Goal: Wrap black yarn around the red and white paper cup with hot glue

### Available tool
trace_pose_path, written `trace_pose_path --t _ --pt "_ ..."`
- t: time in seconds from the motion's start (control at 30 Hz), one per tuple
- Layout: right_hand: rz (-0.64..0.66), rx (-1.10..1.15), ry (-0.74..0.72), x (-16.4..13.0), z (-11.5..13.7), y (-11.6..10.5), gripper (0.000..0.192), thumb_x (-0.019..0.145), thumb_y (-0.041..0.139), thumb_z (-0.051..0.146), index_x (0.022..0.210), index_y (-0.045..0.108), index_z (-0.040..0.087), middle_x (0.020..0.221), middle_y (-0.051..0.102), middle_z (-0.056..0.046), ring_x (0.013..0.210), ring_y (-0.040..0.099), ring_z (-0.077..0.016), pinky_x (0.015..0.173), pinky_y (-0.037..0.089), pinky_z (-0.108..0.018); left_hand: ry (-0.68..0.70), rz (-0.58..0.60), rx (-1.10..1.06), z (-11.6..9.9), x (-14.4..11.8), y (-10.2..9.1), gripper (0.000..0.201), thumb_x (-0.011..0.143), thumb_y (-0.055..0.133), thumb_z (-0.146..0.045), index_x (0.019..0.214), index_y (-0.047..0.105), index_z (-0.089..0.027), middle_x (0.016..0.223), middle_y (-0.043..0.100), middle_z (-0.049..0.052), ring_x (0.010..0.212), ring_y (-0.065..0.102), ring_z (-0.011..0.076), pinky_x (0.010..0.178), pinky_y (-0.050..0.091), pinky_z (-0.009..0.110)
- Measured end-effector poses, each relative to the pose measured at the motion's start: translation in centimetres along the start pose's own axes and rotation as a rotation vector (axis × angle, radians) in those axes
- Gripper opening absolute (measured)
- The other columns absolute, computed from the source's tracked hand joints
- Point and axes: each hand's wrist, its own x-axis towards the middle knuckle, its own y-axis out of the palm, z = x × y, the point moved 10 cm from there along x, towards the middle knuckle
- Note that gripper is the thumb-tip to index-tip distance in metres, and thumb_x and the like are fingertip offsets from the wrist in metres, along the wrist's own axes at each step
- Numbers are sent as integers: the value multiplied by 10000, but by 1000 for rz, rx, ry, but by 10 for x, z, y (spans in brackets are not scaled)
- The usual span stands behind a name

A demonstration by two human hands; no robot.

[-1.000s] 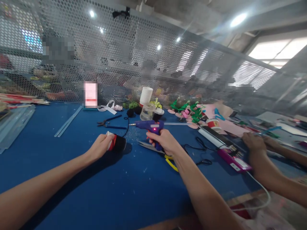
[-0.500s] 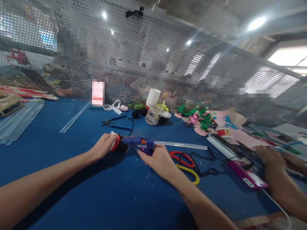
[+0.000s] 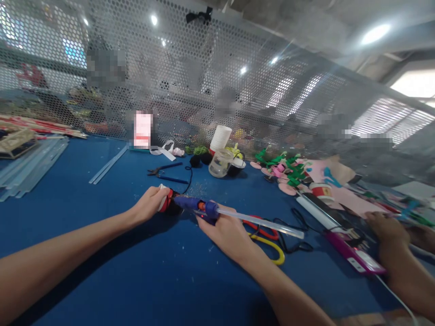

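My left hand (image 3: 152, 202) is closed round a small paper cup (image 3: 165, 199), white and red, lying tilted with black yarn wound about its far part. In my right hand (image 3: 229, 231) is a blue hot glue gun (image 3: 197, 205), its nozzle against or very close to the yarn-covered cup; the exact contact is hidden. A long clear glue stick (image 3: 261, 222) sticks out of the gun's back, slanting down to the right. A strand of black yarn (image 3: 189, 179) runs from the cup toward dark yarn balls (image 3: 200, 160). Behind the right hand lie scissors with red and yellow handles (image 3: 277, 251).
Pliers (image 3: 166, 173) lie beyond the cup, near a clear plastic jar (image 3: 220, 164) and stacked white cups (image 3: 220, 137). Glue sticks (image 3: 37, 167) are heaped at left. A purple power strip (image 3: 353, 258) and another person's hand (image 3: 387, 228) are at right. A perforated metal screen (image 3: 190, 81) stands behind.
The glue gun has tipped, so the rear end of its glue stick now sits lower. My left hand still holds the cup. The whole view has shifted slightly.
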Motion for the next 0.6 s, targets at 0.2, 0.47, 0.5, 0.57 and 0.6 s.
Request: trace_pose_path --t 0.2,0.47,0.5,0.57,0.6 --pt "112 -22 -19 -1 8 5 104 698 437 168 604 482 172 577 522 -5 522 452 -121 522 334 -231 -36 -8 -35 3 0 0 270 652 358 -352 460 399 -166 394 328 -57 398 287 84 420 211 219" --pt "169 0 4 -4 10 5 75 702 452 163 668 519 174 617 543 2 526 460 -111 507 313 -212 -88 -40 -75 3 -3 -2 249 635 375 -339 460 398 -164 389 345 -63 394 297 79 420 218 210" --pt "181 -1 5 -4 11 6 73 700 455 162 671 521 175 618 546 3 519 458 -109 499 307 -210 -93 -43 -83 4 -2 -2 248 638 375 -336 459 393 -165 390 348 -63 394 300 78 420 221 209" --pt "180 -5 4 -5 11 6 69 698 461 164 679 527 173 628 552 -1 523 461 -111 497 303 -211 -96 -38 -95 5 -2 -1 249 645 374 -332 462 391 -164 391 349 -64 396 303 77 422 224 207" --pt "164 -8 4 -4 11 4 66 696 465 165 684 530 171 633 555 -4 531 466 -114 501 304 -212 -92 -34 -97 6 -1 -1 250 648 374 -333 465 393 -164 392 346 -65 396 302 77 422 223 207"
